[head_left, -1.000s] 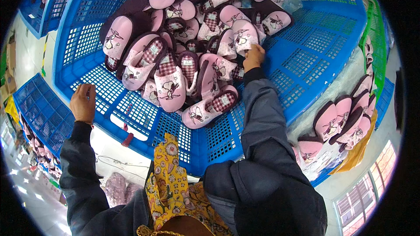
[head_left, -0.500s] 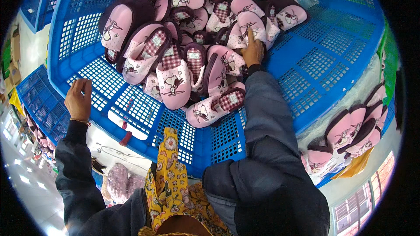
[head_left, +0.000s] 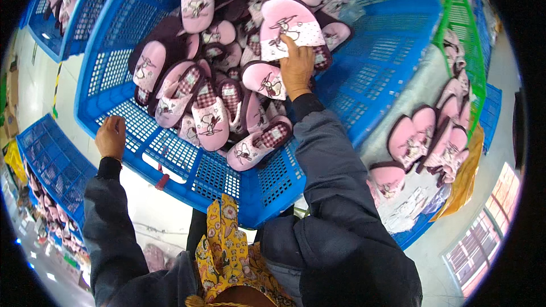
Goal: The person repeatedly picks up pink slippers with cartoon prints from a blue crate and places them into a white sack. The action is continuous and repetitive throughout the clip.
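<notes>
My right hand (head_left: 297,68) grips a pink slipper (head_left: 290,20) with a dark edge and a printed cartoon figure, raised above the pile. Its fingers lie over the white dotted band; the thumb side is partly hidden. Just below and left of that hand is another pink slipper (head_left: 264,79); whether the hand touches it I cannot tell. Similar slippers, some showing checked insoles, are heaped in a large blue plastic basket (head_left: 364,94). My left hand (head_left: 111,137) is at the basket's near left rim, its fingers curled and no object visible in them.
More pink slippers (head_left: 412,136) lie in stacks to the right of the basket, by a green crate (head_left: 463,23). Other blue baskets (head_left: 54,162) stand at the left. A red tie (head_left: 162,181) hangs at the near rim.
My right hand has lifted the slipper off the pile, and it appears larger and further left. The view has shifted, showing more at the right. My left hand stays by the rim.
</notes>
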`<state>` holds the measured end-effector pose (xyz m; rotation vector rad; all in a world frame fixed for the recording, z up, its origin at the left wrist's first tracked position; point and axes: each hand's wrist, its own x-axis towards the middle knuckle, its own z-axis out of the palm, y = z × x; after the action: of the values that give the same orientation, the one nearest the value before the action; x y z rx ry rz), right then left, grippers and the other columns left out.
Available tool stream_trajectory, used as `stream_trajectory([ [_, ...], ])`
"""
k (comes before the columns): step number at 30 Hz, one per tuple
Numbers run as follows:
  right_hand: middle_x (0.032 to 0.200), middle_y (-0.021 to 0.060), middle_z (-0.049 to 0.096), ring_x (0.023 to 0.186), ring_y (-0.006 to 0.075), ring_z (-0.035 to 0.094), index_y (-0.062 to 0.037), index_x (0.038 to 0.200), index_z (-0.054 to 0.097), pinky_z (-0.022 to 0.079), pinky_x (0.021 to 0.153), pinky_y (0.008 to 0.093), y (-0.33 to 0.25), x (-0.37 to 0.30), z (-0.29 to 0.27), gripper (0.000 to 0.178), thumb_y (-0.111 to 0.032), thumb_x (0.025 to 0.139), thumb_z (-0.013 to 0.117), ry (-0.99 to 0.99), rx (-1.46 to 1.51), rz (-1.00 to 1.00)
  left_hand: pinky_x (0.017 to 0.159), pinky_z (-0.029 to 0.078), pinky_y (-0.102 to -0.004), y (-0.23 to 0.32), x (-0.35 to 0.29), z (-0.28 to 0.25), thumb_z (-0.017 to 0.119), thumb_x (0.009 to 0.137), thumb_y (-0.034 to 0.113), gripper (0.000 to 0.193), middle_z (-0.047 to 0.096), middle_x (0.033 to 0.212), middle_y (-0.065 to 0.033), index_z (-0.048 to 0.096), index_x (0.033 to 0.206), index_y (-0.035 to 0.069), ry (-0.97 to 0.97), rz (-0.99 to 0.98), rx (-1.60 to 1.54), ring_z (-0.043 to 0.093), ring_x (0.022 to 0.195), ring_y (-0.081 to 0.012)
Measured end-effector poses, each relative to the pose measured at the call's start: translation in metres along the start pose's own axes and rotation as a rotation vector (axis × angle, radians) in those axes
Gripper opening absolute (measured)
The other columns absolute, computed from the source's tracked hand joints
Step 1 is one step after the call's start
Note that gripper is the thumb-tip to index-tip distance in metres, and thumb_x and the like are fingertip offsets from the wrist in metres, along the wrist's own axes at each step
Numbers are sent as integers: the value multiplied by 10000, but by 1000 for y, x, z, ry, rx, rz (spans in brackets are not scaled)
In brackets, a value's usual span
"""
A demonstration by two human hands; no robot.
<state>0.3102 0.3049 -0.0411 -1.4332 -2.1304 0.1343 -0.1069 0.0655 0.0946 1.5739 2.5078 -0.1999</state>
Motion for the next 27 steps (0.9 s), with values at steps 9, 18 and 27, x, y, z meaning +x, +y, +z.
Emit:
stream_trajectory([
  [9,849,117,532,833,350,517,-112,1168,594,426,749,450,-79,75,-174,516,16,670,623,251,303,-138,991,412,-350,174,11,-50,681,877,211,561,516,1282,-164,440,1322,-30,-182,204,-1226,512,1185,-236],
  [18,1072,153,551,946,312,535,-23,1243,488,445,821,377,-122,24,-264,696,-171,658,835,15,646,331,858,523,-317,281,-35,-129,583,905,108,400,618,1135,-136,460,1268,-4,-704,-153,-2164,636,988,-211],
  [27,1061,155,566,953,313,546,-20,1219,516,460,815,375,-113,-23,-304,699,-201,635,855,116,637,420,996,429,-388,327,-87,-131,576,892,43,498,539,1282,-114,399,1356,72,-706,-99,-2336,539,1161,-245],
])
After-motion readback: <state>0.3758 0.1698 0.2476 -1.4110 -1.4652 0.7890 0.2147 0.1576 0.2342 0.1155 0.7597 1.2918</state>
